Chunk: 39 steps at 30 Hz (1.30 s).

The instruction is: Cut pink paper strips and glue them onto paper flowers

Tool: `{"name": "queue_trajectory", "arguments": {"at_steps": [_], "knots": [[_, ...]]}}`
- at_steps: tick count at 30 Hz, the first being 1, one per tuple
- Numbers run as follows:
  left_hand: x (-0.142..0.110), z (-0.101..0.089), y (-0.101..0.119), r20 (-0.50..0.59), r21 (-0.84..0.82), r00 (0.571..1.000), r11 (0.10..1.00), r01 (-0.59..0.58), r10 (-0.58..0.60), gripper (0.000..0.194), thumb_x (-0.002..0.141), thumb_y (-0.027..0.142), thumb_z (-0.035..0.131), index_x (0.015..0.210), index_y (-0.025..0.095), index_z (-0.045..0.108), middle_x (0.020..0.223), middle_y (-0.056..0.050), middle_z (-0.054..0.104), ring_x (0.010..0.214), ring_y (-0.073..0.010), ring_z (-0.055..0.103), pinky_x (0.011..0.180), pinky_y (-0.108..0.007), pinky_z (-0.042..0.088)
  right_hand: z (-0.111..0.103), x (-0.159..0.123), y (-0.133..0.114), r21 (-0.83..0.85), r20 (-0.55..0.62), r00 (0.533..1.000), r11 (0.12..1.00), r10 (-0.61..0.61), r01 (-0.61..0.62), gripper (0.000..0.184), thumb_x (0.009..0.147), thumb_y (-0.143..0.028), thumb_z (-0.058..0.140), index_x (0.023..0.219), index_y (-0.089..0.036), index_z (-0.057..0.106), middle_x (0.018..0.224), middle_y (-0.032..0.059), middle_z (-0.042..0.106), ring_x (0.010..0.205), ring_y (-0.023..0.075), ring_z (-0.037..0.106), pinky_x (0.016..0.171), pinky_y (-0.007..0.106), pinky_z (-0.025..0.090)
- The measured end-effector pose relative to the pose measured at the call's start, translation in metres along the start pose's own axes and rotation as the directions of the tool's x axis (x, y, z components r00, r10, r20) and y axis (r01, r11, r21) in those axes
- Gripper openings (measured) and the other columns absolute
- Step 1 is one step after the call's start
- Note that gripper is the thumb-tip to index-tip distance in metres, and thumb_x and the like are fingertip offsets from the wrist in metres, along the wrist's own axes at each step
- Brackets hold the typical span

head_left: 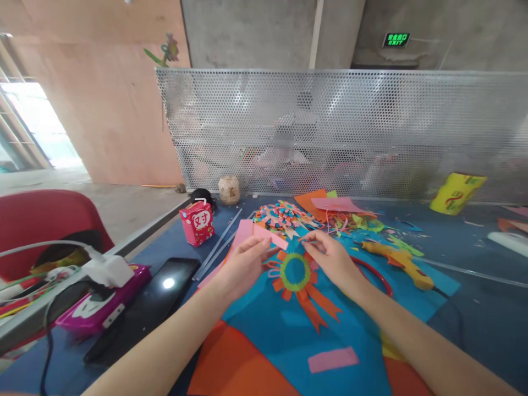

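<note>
My left hand [243, 264] pinches a pink paper strip [270, 236] at its near end, above a blue sheet [289, 330]. My right hand [332, 256] has its fingers pinched on a small thin piece I cannot make out, just right of the strip. Between and below both hands lies a paper flower [295, 272] with orange petals, a green ring and a blue centre. A heap of small coloured paper pieces [282, 214] sits just behind the hands.
A yellow glue gun [402, 261] and a red hoop [373, 272] lie right of my right hand. At the left are a black phone [159, 289], a pink carton [197, 221], and a magenta power strip [99, 302]. A perforated metal screen [350, 132] closes the table's back edge.
</note>
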<state>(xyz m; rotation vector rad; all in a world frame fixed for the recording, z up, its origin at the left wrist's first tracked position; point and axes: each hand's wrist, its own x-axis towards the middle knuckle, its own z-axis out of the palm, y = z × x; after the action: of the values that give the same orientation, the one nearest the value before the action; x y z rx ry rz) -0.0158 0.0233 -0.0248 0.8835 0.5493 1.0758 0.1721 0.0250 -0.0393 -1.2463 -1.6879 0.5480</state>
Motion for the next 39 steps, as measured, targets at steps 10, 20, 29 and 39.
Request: {"name": "queue_trajectory", "arguments": {"at_steps": [10, 20, 29, 39], "knots": [[0.0, -0.004, -0.007, 0.08, 0.073, 0.985, 0.986, 0.147, -0.153, 0.013, 0.06, 0.025, 0.072, 0.068, 0.017, 0.066, 0.076, -0.005, 0.066, 0.069, -0.0145, 0.059, 0.068, -0.028, 0.044, -0.005, -0.002, -0.012, 0.071, -0.14, 0.989, 0.996, -0.048, 0.058, 0.008, 0.071, -0.028, 0.054, 0.073, -0.02, 0.053, 0.079, 0.0029, 0.056, 0.072, 0.0161, 0.057, 0.059, 0.026, 0.048], [0.002, -0.006, -0.01, 0.072, 0.19, 0.979, 0.966, 0.175, -0.191, 0.013, 0.06, 0.025, 0.072, 0.066, 0.014, 0.066, 0.058, 0.0, 0.056, 0.052, -0.0065, 0.048, 0.054, -0.02, 0.038, -0.003, -0.002, -0.011, 0.226, -0.066, 0.992, 0.97, 0.11, -0.093, 0.017, 0.069, -0.033, 0.056, 0.081, -0.022, 0.05, 0.068, -0.0003, 0.057, 0.054, 0.0139, 0.056, 0.033, 0.019, 0.04], [0.0, -0.002, -0.008, -0.011, 0.342, 0.978, 0.919, 0.198, -0.207, 0.018, 0.057, 0.029, 0.073, 0.068, 0.015, 0.067, 0.068, -0.004, 0.065, 0.061, -0.012, 0.058, 0.056, -0.022, 0.042, -0.003, -0.002, -0.011, 0.263, -0.033, 0.991, 0.958, 0.128, -0.115, 0.018, 0.068, -0.03, 0.057, 0.081, -0.021, 0.049, 0.081, 0.0027, 0.058, 0.069, 0.0176, 0.06, 0.031, 0.017, 0.043], [0.003, 0.0, -0.01, -0.067, 0.453, 0.985, 0.875, 0.172, -0.159, 0.021, 0.057, 0.033, 0.072, 0.065, 0.014, 0.066, 0.063, -0.003, 0.066, 0.056, -0.0103, 0.058, 0.055, -0.02, 0.041, -0.001, 0.0, -0.011, 0.262, -0.009, 1.0, 0.965, 0.029, -0.025, 0.015, 0.071, -0.029, 0.057, 0.081, -0.018, 0.052, 0.09, 0.0031, 0.058, 0.079, 0.0146, 0.059, 0.073, 0.028, 0.047]]}}
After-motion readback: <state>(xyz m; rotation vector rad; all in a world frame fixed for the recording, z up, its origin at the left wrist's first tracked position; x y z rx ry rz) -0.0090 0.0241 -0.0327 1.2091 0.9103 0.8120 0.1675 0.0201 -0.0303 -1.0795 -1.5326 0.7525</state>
